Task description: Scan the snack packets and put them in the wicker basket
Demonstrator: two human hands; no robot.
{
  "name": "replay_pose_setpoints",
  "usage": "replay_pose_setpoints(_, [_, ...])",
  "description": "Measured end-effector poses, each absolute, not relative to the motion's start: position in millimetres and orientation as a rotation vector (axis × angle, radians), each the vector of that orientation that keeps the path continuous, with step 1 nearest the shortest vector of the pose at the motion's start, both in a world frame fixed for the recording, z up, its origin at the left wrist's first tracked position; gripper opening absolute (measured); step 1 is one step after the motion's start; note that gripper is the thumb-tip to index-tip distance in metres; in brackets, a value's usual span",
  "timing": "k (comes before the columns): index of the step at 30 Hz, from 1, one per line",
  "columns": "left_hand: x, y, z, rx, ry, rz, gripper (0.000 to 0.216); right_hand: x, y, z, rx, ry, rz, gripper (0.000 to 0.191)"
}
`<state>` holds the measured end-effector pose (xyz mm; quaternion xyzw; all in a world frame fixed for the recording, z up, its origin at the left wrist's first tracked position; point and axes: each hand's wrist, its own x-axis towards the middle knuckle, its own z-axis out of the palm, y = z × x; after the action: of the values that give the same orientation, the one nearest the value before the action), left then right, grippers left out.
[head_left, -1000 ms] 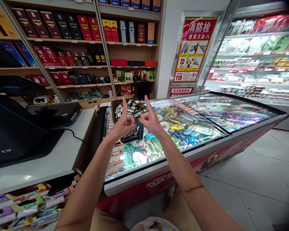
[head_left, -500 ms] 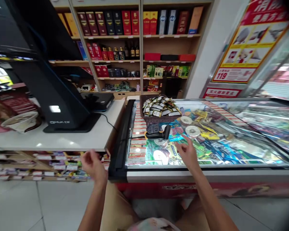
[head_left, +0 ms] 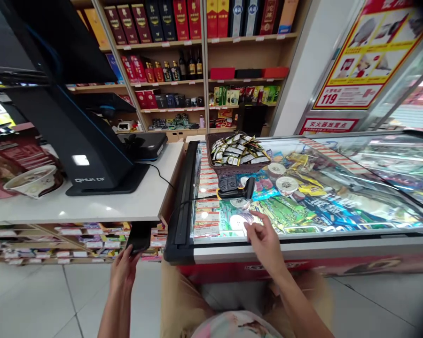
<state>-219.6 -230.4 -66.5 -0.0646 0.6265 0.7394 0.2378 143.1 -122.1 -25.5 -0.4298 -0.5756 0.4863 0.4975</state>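
My left hand (head_left: 123, 271) is low, in front of the counter's lower racks, and grips a black phone (head_left: 138, 237) by its bottom end. My right hand (head_left: 264, 240) hovers over the front edge of the glass-topped chest freezer (head_left: 303, 246), fingers loosely spread and holding nothing. Just beyond it on the glass lies a black handheld barcode scanner (head_left: 237, 190) with a cable. Behind the scanner stands a dark basket (head_left: 234, 168) heaped with small sachets.
A white counter (head_left: 102, 202) on the left carries a black checkout terminal (head_left: 77, 141) and a printed cup (head_left: 31, 180). Racks of small packets (head_left: 56, 234) run under it. Shelves of boxed goods (head_left: 183, 28) fill the back wall. A red fire notice (head_left: 366, 61) hangs at right.
Both hands dropped from a raised pose over the freezer. My left hand went down to the left and now holds a black phone. The view swung left and down.
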Motion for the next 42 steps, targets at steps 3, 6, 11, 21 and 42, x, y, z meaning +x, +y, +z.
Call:
replay_pose_setpoints(3, [-191, -285, -63, -0.210, 1.662, 2.062, 0.012, 125, -143, -28, -0.966, -1.595, 1.259, 0.033])
replay_pose_setpoints(6, [-146, -325, -49, -0.228, 1.580, 2.045, 0.016, 97, -165, -31, -0.874, -1.769, 1.424, 0.028])
replay_pose_setpoints(11, [-74, -326, -16, -0.162, 1.449, 1.935, 0.031, 58, -186, -32, -0.675, -1.688, 1.843, 0.041])
replay_pose_setpoints(21, [-15, -269, -10, 0.159, 1.296, 1.592, 0.052, 102, -164, -29, -0.747, -1.279, 1.620, 0.037])
replay_pose_setpoints(42, [4, -245, -39, 0.409, 1.078, 1.410, 0.054, 158, -151, -10, -0.775, -1.162, 1.684, 0.022])
